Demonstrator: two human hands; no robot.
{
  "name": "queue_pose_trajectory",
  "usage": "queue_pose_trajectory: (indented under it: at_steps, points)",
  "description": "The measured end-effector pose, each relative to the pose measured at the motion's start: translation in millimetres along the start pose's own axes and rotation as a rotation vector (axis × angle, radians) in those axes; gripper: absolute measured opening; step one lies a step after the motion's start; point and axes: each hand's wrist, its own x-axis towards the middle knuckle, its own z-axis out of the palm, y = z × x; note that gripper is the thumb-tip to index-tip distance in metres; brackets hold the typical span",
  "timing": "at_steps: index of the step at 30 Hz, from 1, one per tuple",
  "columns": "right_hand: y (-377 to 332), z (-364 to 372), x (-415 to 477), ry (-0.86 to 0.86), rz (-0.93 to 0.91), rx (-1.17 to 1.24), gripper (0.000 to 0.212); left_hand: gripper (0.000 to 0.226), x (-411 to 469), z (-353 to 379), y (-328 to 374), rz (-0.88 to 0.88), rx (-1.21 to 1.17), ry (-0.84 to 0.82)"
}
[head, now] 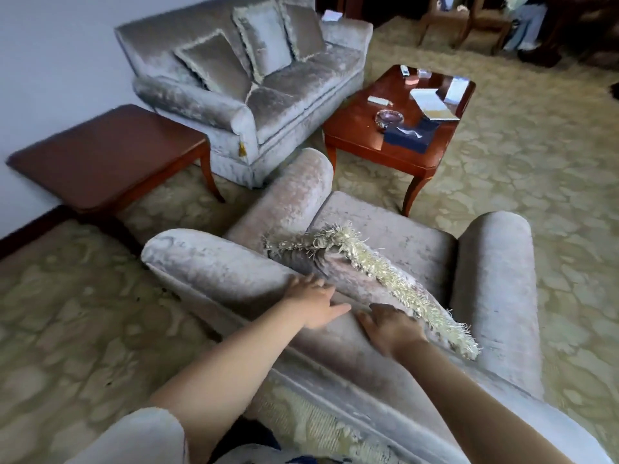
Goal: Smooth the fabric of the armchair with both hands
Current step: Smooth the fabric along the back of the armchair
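Note:
A pale grey velvet armchair [495, 283] fills the lower middle of the head view, seen from behind its backrest. A fringed cushion [365, 272] leans against the inside of the backrest. My left hand [313, 301] lies flat on the top edge of the backrest, fingers spread. My right hand [390, 324] rests palm down beside it on the same edge, touching the cushion's lower side. Both hands press on the fabric and hold nothing.
A matching grey sofa [241, 82] with three cushions stands at the back. A wooden coffee table [361, 128] with papers and an ashtray is beyond the armchair. A wooden side table [100, 155] stands at the left. Patterned carpet [519, 169] covers the floor.

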Motion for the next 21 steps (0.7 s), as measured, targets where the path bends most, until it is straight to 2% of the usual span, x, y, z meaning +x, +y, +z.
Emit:
queue_pose_trajectory:
  at_steps: [4,7,11,17,21]
  points:
    - [-84.8,0.9,45.3,0.005,-0.071,0.055,0.059,0.082,0.5,-3.6,-94.8,-0.086,-0.034,0.017]
    - [-150.1,6.5,78.5,-0.056,-0.109,0.070,0.064,0.081,5.4,-12.6,-162.5,-0.108,-0.020,0.016]
    - [-214.4,7.4,113.1,-0.112,-0.011,0.145,0.068,0.079,9.9,-20.5,-235.5,-0.086,-0.005,0.022]
    - [-242.9,6.0,145.1,-0.207,0.075,0.143,0.061,0.078,27.2,-25.0,-266.8,0.029,0.010,-0.035]
    - [-257.6,9.6,170.8,-0.269,0.048,0.133,0.054,0.070,53.2,-29.7,-274.3,0.058,0.009,-0.135]
